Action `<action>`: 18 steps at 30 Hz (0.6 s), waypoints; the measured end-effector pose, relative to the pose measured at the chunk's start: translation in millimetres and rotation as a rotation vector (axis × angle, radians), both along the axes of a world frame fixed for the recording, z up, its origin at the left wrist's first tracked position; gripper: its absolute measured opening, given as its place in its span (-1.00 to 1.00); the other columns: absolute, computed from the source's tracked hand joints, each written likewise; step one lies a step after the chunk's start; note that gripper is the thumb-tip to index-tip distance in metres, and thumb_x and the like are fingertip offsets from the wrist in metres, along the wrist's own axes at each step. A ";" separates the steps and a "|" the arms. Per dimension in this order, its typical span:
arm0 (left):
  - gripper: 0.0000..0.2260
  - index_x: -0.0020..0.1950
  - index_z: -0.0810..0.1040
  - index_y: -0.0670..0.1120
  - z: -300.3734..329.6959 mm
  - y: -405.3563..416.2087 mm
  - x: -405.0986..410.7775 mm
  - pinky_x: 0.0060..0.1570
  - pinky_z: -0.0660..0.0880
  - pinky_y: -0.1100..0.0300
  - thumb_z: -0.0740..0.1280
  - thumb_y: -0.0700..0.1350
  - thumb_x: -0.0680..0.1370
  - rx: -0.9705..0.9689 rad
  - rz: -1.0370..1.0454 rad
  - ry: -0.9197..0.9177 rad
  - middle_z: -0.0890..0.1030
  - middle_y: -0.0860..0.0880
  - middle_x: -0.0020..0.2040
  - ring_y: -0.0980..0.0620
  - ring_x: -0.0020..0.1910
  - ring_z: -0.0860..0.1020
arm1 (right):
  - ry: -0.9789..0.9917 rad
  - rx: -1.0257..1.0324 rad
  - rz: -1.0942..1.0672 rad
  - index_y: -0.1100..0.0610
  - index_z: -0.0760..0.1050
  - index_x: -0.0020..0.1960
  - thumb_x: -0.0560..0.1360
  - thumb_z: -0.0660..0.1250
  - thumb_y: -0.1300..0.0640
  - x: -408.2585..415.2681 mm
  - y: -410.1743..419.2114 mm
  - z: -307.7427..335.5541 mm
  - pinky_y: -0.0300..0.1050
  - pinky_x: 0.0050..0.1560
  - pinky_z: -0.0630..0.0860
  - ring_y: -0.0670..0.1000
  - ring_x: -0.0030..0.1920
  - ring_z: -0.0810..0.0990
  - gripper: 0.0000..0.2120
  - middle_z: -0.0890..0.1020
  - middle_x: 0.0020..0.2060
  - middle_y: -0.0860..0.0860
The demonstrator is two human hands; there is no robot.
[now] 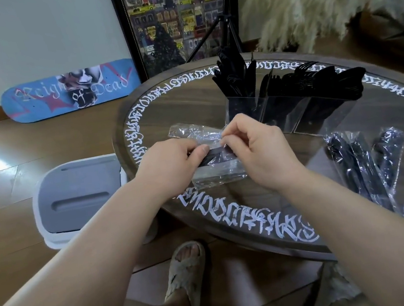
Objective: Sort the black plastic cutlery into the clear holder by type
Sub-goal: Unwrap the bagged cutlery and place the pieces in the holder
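Now | left hand (172, 166) fingers pinch wrapped cutlery pack (216, 162) | right hand (259, 151) fingers pinch wrapper

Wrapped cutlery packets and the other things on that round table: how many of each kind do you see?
Wrapped packets held in the hands: 1, the packet, pinched by the left hand and right hand
Wrapped packets lying at the right: 3, the packets
Clear holder: 1, the holder, with cutlery in it
Total: 5
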State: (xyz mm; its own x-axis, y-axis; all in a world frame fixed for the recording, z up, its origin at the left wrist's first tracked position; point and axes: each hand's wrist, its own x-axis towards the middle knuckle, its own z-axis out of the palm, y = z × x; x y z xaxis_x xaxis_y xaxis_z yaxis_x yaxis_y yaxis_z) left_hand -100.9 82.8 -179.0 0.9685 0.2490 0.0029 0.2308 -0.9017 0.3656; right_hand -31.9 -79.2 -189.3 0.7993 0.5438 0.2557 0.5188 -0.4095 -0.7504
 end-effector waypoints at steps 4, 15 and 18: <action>-0.63 -0.31 0.44 0.02 0.5 1.8 -1.4 -0.39 0.35 0.15 0.10 0.15 0.62 0.001 0.018 -0.046 0.50 0.03 -0.38 0.10 -0.33 0.46 | 0.102 -0.050 -0.006 0.02 0.47 -0.13 0.56 0.23 0.15 2.1 -1.0 5.2 -0.06 -0.11 0.48 -0.07 -0.24 0.53 -0.89 0.56 -0.25 -0.09; -0.66 -0.18 0.50 0.02 -2.2 -3.1 2.4 -0.35 0.38 0.15 0.13 0.21 0.59 0.102 0.094 -0.046 0.52 0.06 -0.29 0.05 -0.25 0.50 | 0.115 -0.251 -0.163 0.12 0.45 -0.28 0.45 0.36 0.04 7.8 -4.9 5.6 -0.09 -0.14 0.48 -0.04 -0.20 0.53 -0.79 0.57 -0.33 -0.07; -0.65 -0.14 0.52 -0.02 -1.4 -4.3 1.6 -0.29 0.44 0.10 0.13 0.20 0.59 0.091 0.087 -0.059 0.55 0.04 -0.25 0.02 -0.22 0.51 | 0.182 -0.214 -0.193 0.12 0.46 -0.24 0.44 0.36 0.04 9.1 -5.8 7.4 -0.09 -0.14 0.50 -0.01 -0.17 0.56 -0.82 0.61 -0.31 -0.02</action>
